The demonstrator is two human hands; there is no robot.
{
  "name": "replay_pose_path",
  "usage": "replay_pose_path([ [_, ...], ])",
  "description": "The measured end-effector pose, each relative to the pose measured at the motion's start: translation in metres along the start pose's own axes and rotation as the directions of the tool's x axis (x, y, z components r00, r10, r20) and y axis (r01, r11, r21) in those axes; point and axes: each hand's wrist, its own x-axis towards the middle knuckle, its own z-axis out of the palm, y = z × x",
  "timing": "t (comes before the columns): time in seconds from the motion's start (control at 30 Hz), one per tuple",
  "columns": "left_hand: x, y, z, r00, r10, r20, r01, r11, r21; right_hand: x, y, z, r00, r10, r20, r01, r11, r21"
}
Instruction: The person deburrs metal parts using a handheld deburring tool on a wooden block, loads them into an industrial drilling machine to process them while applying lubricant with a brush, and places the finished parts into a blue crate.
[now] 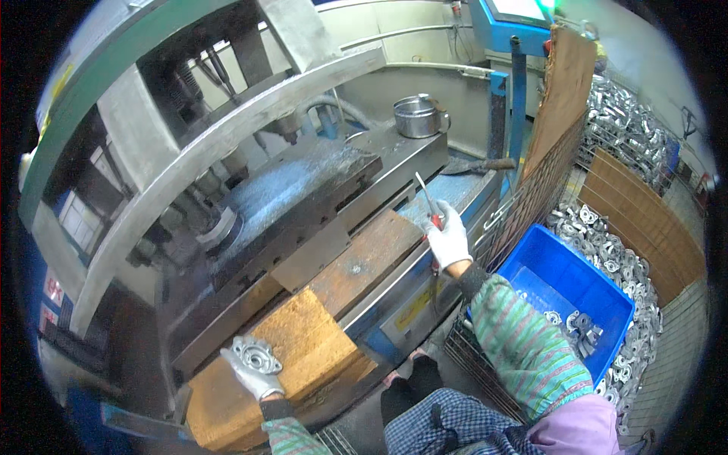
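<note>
My left hand, in a white glove, grips a silvery metal casting with a round centre, by its left and near edge. The casting is at the top of a thick yellowish wooden block. Farther right, my gloved right hand is closed around the red handle of a slim metal hand tool. Its pale shaft points up and away from me. The tool's exact kind cannot be made out, and it is apart from the casting.
A large press-like machine stands at left, its bed dusted with grey-blue residue. A metal pot and a brush sit at the back. On the right, a blue bin holds several castings, beside a mesh cage heaped with more.
</note>
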Motion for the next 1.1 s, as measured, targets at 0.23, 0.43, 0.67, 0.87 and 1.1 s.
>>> replay_pose_path([
  [0.23, 0.001, 0.001, 0.003, 0.982, -0.001, -0.188, 0.037, 0.981, 0.188, 0.128, -0.051, -0.007, 0.908, -0.416, 0.051, 0.406, 0.841, -0.357],
  [0.43, -0.003, 0.007, 0.015, 0.990, -0.131, 0.043, 0.134, 0.989, -0.068, 0.246, -0.024, 0.000, 0.992, -0.121, -0.033, 0.061, 0.695, -0.717],
  [0.67, -0.006, 0.007, 0.014, 0.991, -0.121, -0.065, 0.124, 0.991, 0.050, 0.296, -0.001, 0.015, 0.977, -0.214, 0.024, 0.154, 0.617, -0.772],
  [0.87, -0.002, 0.004, -0.001, 0.990, -0.111, -0.088, 0.119, 0.988, 0.097, 0.315, -0.030, -0.006, 0.956, -0.293, 0.020, 0.230, 0.706, -0.670],
  [1.1, 0.001, 0.002, -0.004, 0.993, -0.108, 0.052, 0.111, 0.992, -0.054, 0.333, -0.015, 0.027, 0.983, -0.130, 0.126, 0.175, 0.490, -0.854],
])
